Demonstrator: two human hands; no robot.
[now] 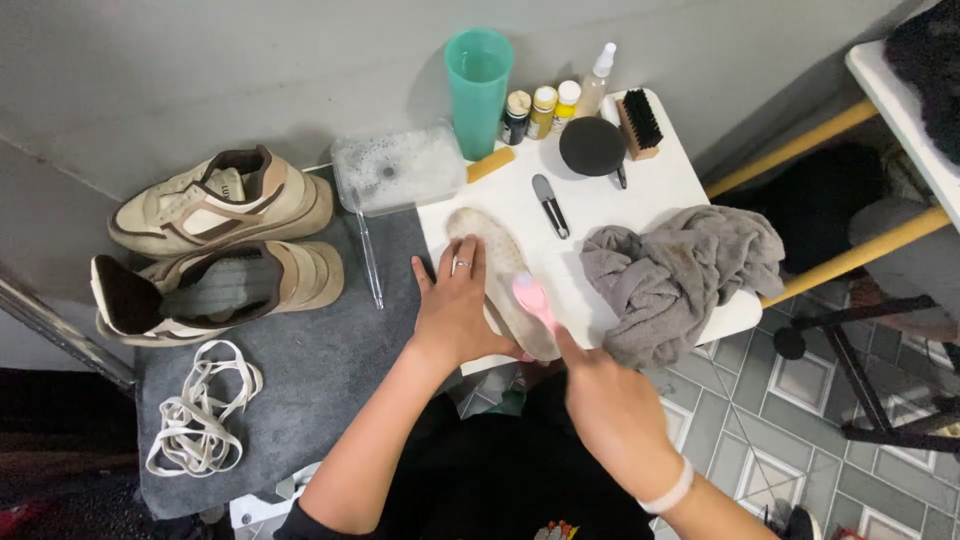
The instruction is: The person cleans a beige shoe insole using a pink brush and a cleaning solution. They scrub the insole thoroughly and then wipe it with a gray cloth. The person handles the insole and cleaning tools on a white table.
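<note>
- Small white square bench [660,185] against a grey wall; grey-and-white patterned tile floor [800,400] to the right, dark grey felt mat [320,370] to the left.
- On the bench: pale speckled shoe insole [495,265] lying lengthwise near the front-left edge, crumpled grey cloth rag [675,270] just right of it, tall teal plastic cup [478,88], row of small paint bottles [542,110], small spray bottle [597,80], round black lid [591,146], wooden-backed black bristle brush [640,123], small black-and-silver tool [549,204].
- Clear plastic tub of soapy water [398,168] at the bench's left corner.
- On the mat: pair of beige-and-brown sneakers [220,240], laces out; loose cream shoelaces [200,410] piled in front.
- Left hand [457,305] reaches forward from below, palm down, fingers [462,262] spread flat, pressing on the insole's left side; ring on one finger.
- Right hand [610,400] comes in from lower right, white band on the wrist, fingers closed round a pink-handled brush [532,298] resting on the insole's near end; image slightly blurred here.
</note>
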